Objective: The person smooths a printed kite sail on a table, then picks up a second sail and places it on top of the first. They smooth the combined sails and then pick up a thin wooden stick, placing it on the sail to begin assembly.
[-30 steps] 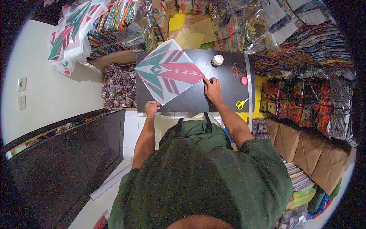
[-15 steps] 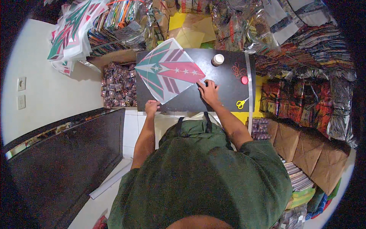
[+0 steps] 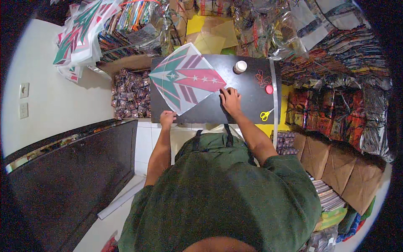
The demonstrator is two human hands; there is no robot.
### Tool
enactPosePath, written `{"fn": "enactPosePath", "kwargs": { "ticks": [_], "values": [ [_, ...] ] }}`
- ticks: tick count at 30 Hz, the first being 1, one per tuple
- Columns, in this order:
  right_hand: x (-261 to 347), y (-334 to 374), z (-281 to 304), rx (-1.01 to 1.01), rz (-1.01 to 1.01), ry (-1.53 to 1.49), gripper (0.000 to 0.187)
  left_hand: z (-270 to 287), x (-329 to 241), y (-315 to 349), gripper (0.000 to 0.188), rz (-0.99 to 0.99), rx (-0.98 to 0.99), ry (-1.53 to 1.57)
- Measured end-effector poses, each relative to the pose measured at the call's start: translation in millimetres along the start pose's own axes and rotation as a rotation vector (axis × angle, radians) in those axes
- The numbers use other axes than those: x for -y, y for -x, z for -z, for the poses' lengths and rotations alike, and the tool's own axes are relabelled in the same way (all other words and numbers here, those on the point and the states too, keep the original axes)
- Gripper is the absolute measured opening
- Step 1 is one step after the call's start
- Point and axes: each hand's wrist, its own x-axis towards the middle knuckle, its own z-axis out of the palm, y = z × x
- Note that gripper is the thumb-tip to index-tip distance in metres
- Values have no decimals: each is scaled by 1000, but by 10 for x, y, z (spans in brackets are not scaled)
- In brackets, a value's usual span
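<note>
A diamond-shaped paper kite point(image 3: 184, 80), white with green, pink and purple stripes and small stars, lies flat on a small black table point(image 3: 247, 101). My left hand point(image 3: 167, 119) pinches the kite's near corner at the table's front edge. My right hand point(image 3: 230, 100) rests flat on the table, fingers on the kite's right corner. A white glue bottle point(image 3: 240, 66), red thread point(image 3: 262, 78), a small red round object point(image 3: 269, 89) and yellow-handled scissors point(image 3: 265, 114) lie to the right of the kite.
A stack of similar kites point(image 3: 79, 35) hangs at the upper left. Bundles of packaged goods point(image 3: 130, 94) sit left of the table, and more packets point(image 3: 336, 101) fill the right side. Cardboard boxes point(image 3: 331, 155) stand at the lower right. A dark panel point(image 3: 67, 176) stands at the left.
My right hand slid left along the table from near the scissors to the kite's right corner. The left hand and the kite stayed put.
</note>
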Motion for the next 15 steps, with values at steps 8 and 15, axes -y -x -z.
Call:
{"fn": "enactPosePath", "kwargs": {
  "ticks": [8,15],
  "values": [
    [57,78,-18,16,98,41,38,-23,62,-34,23,-22,-6,55],
    [43,-41,43,4,-30,25,35,0,4,21,22,-6,1,84]
  ]
}}
